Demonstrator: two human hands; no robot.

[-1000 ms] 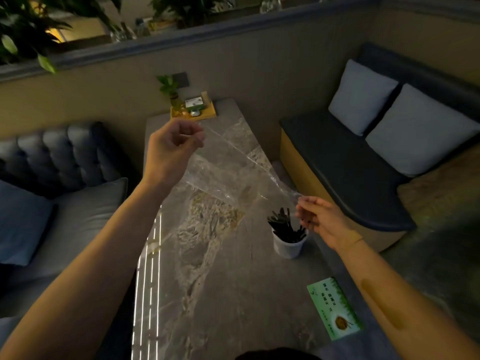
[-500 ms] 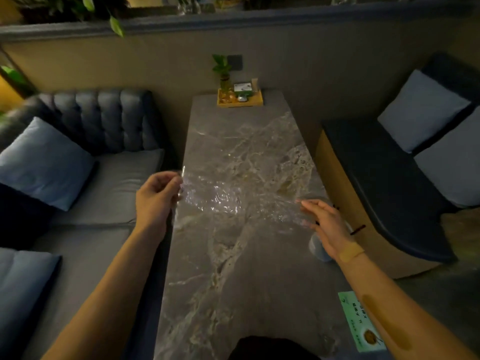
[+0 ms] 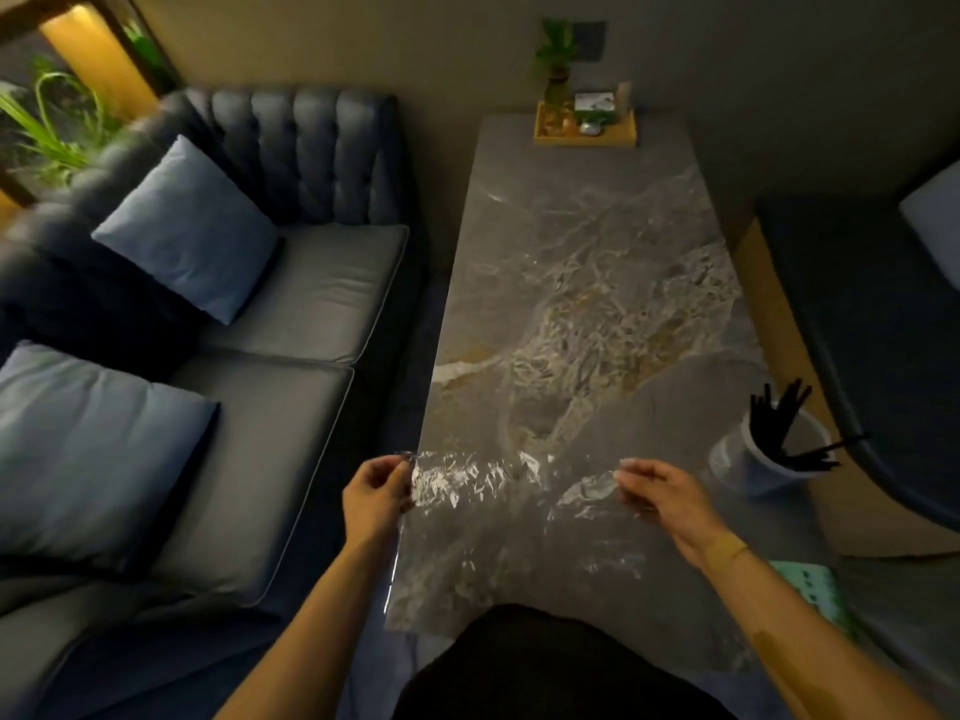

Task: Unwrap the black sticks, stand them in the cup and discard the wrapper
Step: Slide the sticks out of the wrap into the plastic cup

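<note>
A clear crinkled wrapper [image 3: 498, 485] is stretched flat between my two hands, low over the near end of the marble table [image 3: 571, 283]. My left hand [image 3: 376, 493] pinches its left edge at the table's left side. My right hand [image 3: 662, 493] pinches its right edge. Several black sticks [image 3: 779, 426] stand in a white cup [image 3: 763, 467] near the table's right edge, just right of my right hand and apart from it.
A yellow tray [image 3: 587, 129] with a small plant and a box sits at the table's far end. A green card [image 3: 810, 589] lies at the near right edge. A grey sofa with blue cushions [image 3: 192, 226] runs along the left; a dark bench is on the right.
Both hands have lowered and drawn the wrapper toward me, from above the table's middle to its near end. The cup, earlier hidden behind my right hand, now shows.
</note>
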